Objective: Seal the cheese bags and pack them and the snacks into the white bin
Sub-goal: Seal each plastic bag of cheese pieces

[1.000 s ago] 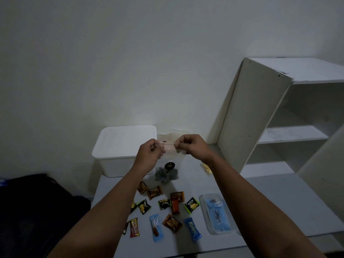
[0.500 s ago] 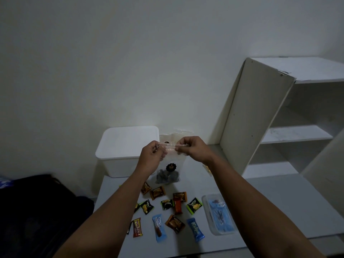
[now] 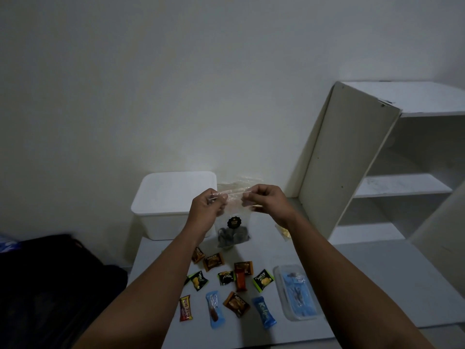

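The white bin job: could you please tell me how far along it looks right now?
Nothing visibly packed: the white bin has its lid on. In hand: left hand and right hand pinch the top of a clear bag. Left: another bag and the snacks lie on the table.

— Inspector: How many views on record?

— Assistant: One only, worn on the head. It looks forward and down over both forearms, and no second view overlaps it.

— Inspector: Facing?

— Assistant: Toward the pale wall (image 3: 176, 84), with the counter (image 3: 377, 285) low in frame and the shelf unit (image 3: 352, 159) at the right edge.

— Inspector: Range?

— Assistant: Close — the left hand (image 3: 205, 212) and right hand (image 3: 266, 200) sit near mid-frame. Wide-angle lens; straight edges lean outward.
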{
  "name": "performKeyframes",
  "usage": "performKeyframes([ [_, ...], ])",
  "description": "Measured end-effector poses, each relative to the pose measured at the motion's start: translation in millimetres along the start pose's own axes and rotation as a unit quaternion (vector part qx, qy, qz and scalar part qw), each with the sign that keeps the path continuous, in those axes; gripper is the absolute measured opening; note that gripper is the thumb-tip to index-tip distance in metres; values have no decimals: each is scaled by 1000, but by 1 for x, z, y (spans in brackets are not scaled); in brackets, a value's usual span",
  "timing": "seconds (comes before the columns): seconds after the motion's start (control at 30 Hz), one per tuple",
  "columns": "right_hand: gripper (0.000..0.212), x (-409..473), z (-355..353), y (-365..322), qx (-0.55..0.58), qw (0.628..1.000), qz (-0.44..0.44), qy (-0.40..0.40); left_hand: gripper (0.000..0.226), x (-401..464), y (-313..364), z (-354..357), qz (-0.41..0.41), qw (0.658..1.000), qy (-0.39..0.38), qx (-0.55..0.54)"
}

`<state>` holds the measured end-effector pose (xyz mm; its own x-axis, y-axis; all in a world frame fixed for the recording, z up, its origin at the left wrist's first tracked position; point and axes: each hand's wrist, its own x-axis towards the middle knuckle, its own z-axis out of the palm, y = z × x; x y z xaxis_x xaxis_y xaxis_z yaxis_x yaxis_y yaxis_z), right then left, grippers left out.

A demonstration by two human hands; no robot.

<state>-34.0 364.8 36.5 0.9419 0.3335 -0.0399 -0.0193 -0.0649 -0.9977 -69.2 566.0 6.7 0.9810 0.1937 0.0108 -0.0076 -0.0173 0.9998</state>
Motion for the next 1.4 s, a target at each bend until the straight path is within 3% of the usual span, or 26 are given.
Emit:
performKeyframes([
  [0.13,16,0,-1,-5,7,1000,-4,4,17,1,0,0,-14,1000,3,-24],
  [0.33,9,0,3,-7,29,999,-8,13,13,-4,7,2,-24,999,3,-43],
  [0.43,7,2,2,-7,45,999,-6,27,22,-7,9,0,-47,995,-16,-83],
  [0.57,8,3,1,-6,53,998,4,37,29,-9,9,-2,-34,998,-25,-53],
  [1.1,14,1,4,-10,28,1000,-3,11,14,-3,10,8,-5,1000,-14,-13],
  [1.4,16,9,5,4,-1,1000,-4,-2,17,-4,8,12,-2,1000,-14,13],
])
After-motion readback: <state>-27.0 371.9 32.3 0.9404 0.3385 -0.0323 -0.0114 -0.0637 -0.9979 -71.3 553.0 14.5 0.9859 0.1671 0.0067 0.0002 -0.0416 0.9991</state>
